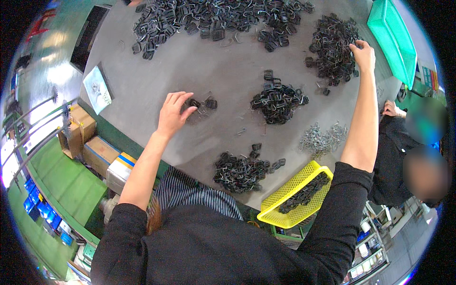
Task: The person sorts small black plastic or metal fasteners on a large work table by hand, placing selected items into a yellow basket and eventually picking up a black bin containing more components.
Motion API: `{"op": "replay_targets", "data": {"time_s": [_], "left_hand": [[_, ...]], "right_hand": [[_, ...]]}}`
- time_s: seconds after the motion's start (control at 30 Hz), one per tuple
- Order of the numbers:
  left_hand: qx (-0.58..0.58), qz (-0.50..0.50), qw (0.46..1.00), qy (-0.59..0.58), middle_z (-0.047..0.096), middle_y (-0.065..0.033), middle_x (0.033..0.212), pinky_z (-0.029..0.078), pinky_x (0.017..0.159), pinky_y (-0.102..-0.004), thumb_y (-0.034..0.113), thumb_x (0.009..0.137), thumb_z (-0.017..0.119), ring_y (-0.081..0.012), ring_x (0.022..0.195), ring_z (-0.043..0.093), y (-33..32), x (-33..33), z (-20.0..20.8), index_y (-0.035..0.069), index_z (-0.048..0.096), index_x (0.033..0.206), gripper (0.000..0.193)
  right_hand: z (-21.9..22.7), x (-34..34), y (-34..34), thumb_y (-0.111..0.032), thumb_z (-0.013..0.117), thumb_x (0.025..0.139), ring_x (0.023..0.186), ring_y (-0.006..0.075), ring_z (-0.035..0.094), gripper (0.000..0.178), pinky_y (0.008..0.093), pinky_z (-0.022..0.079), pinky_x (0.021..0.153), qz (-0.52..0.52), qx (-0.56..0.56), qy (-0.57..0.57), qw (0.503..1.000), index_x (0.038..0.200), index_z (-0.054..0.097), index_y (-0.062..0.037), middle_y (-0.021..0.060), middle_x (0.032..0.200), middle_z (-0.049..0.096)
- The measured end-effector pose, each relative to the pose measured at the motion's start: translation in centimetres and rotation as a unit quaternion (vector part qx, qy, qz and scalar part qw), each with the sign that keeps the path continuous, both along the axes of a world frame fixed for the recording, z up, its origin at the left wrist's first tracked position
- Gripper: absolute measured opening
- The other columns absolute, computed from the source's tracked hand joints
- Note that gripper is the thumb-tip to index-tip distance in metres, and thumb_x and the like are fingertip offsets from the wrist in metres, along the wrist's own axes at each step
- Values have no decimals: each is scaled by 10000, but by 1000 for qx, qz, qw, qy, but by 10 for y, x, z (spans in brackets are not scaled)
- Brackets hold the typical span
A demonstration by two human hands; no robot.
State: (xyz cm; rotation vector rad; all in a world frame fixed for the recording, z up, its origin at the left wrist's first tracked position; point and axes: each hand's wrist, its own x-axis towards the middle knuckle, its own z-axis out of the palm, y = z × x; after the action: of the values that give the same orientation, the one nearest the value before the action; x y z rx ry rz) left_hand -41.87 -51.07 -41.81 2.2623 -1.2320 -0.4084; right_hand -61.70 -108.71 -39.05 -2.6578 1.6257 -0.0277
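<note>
My left hand (173, 113) is open, its thumb and fingers apart beside a small cluster of black buckles with metal wire hooks (205, 104); nothing shows in its grasp. Stretched far out, my right hand (365, 57) bends its fingers in at the right edge of a large heap of the same black buckles (335, 47). Those fingers are closed, and I cannot make out what lies between the tips. Between my arms lies a middle pile of black buckles (278, 104). Closer to me is another buckle pile (243, 172).
A wide buckle heap (204, 19) covers the grey table's (142, 90) far side. Loose metal hooks (323, 138) lie near a yellow basket (294, 218) holding black pieces. A green basket (396, 47) stands far right. Another person's hand (393, 109) rests at the right edge.
</note>
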Motion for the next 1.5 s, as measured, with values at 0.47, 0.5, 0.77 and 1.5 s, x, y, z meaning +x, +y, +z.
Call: {"op": "replay_targets", "data": {"time_s": [0.47,0.5,0.77,1.5], "left_hand": [[15,181,831,526,629,42,844,429,692,-224,189,874,623,-59,767,557,25,24,9,67,644,996,173],[23,178,829,530,631,36,852,429,702,-222,187,873,622,-60,769,555,31,26,6,65,643,995,174],[-4,183,779,600,640,-2,970,450,733,-231,155,887,594,-88,815,586,50,35,14,58,609,1056,195],[30,-12,890,455,657,-85,1001,494,720,-274,76,877,555,-122,829,595,-6,-6,75,82,386,1342,494]], "right_hand": [[-35,73,443,-241,709,738,949,267,570,239,382,514,733,238,247,-126,931,872,586,-85,81,995,526],[-37,74,451,-241,715,732,949,268,571,248,381,513,730,229,241,-123,935,870,585,-80,84,998,525],[-19,66,476,-104,679,750,851,285,602,193,386,486,739,85,408,-262,870,925,613,-56,114,881,604],[56,63,449,-137,712,702,854,305,617,236,402,484,733,183,429,-239,851,904,615,-63,118,879,641]]}}
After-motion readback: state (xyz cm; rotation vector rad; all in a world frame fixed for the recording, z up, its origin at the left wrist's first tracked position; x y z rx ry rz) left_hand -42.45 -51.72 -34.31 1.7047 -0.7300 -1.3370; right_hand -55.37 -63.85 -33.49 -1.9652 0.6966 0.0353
